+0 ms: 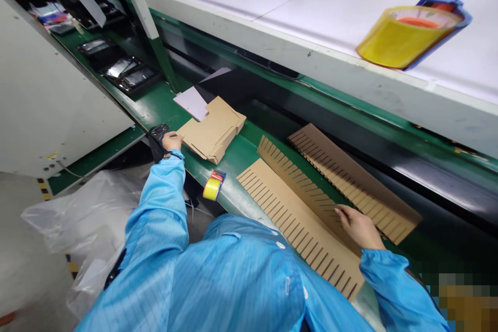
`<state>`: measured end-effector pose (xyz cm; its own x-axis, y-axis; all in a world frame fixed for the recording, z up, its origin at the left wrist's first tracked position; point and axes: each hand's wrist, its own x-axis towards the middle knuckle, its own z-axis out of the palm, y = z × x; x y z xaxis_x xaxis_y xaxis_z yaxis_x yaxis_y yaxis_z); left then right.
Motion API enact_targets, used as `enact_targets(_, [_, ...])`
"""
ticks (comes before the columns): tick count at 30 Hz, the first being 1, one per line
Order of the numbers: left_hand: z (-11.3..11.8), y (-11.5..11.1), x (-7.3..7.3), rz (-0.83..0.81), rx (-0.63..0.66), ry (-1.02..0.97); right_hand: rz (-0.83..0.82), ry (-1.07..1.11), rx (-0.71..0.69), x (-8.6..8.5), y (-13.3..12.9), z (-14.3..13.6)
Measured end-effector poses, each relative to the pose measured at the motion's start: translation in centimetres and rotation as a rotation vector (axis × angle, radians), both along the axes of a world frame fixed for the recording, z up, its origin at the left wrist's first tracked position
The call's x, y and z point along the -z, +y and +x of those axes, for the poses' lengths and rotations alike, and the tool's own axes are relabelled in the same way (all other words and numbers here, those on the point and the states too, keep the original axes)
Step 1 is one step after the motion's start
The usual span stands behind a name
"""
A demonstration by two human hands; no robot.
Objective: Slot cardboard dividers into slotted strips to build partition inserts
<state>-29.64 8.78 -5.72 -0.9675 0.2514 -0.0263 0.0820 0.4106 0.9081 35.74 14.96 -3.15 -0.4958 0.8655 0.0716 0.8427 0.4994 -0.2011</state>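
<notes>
My right hand (360, 226) pinches the upstanding flap of a folded cardboard divider sheet (295, 212), which has a row of slots along each long edge. Behind it lies a second slotted cardboard sheet (354, 181), also folded lengthwise. Over at the left, my left hand (173, 141) has its fingers curled at the near left corner of a stack of flat cardboard pieces (212, 127). A crumpled black plastic bag (158, 134) is right beside that hand; what the fingers hold, if anything, is hidden.
A small yellow tape roll (212, 187) sits at the green bench's (148, 109) front edge. On the white shelf (272, 5) above stands a large yellow tape roll (404, 36) in a blue dispenser. Black trays (132, 78) lie far left. Clear plastic sheeting (93, 228) hangs below.
</notes>
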Motion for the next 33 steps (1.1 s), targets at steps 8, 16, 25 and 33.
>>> enact_targets(8, [1.7, -0.3, -1.5, 0.252, 0.022, -0.251, -0.004, -0.013, 0.031, -0.1, -0.1, -0.1])
enact_targets(16, [6.7, 1.1, -3.1, 0.401, 0.073, -0.216, -0.045, -0.033, 0.069, -0.4, -0.4, -0.8])
enact_targets(25, [13.3, -4.4, -6.3, 0.584, 0.389, 0.293, 0.01, -0.011, 0.07, -0.1, -0.6, -1.0])
enact_targets(33, [15.4, -6.6, -6.9, 0.539, 0.365, 0.312, 0.057, 0.007, 0.038, 0.0, -0.4, -1.0])
